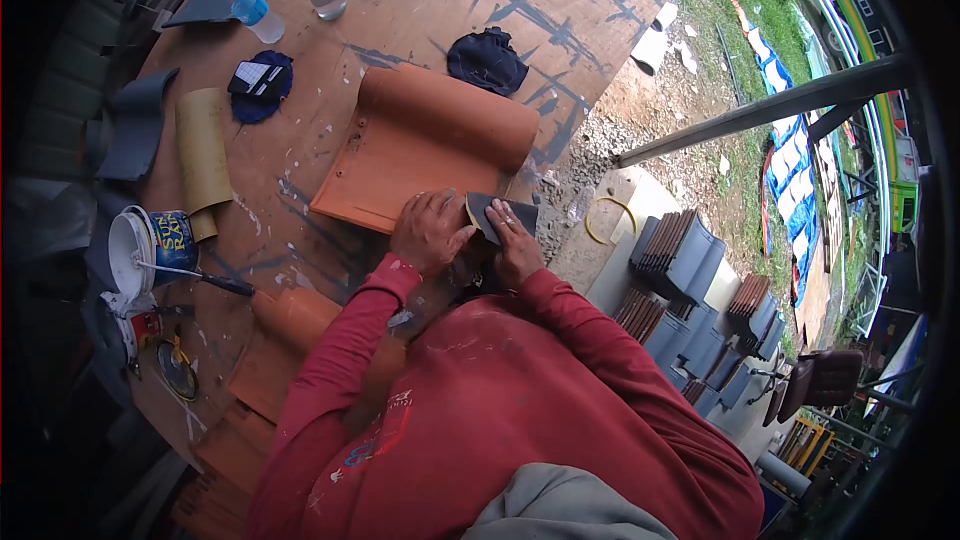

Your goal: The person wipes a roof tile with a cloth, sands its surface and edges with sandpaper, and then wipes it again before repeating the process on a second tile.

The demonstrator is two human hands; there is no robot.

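Orange, barrel-ridged roof tile (425, 155), ridge axis running roughly left to right, lies directly forward of the nearer left hand (430, 231), whose grip cannot be determined, while the right hand (516, 248) grasps a dark-grey, tan-backed flexible sheet (482, 204) near the tile's corner.

A wooden table (415, 25) (streaked gray) bears an orange roof tile (430, 145) at center, two bottles (252, 10) at upper left.

Right hand (514, 245) lies on the dark sheet (481, 204), left hand (428, 230) is at the near edge of the orange tile (420, 155), and a crumpled dark cloth (487, 60) sits just beyond!
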